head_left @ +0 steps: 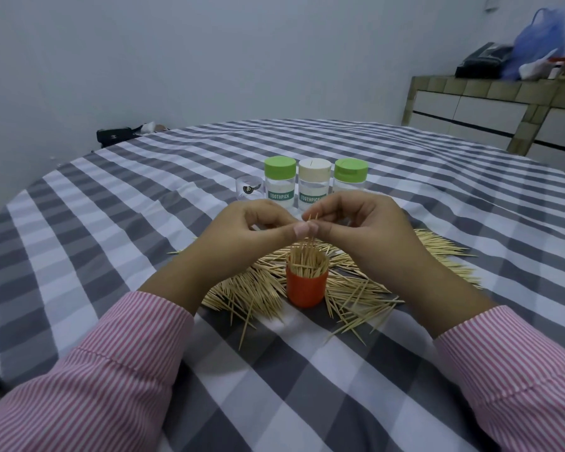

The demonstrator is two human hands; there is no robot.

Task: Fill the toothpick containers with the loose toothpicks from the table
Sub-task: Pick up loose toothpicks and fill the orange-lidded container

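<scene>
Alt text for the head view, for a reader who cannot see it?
Both hands, left hand and right hand, pinch a few toothpicks over an orange container packed with them. Loose toothpicks surround it on a checked tablecloth; three capped bottles stand behind.

Tabletop [111, 203]: cloth in grey-and-white check. Sleeves [118, 363]: pink-and-white fine stripe. Open container [306, 288]: orange-red. Loose toothpicks [366, 288]: pale tan. Left jar cap [280, 165] and right jar cap [351, 168]: light green; middle jar cap [314, 168]: cream. Jar labels [278, 196]: teal with white lettering. Bag [539, 40] at rear: blue.
</scene>
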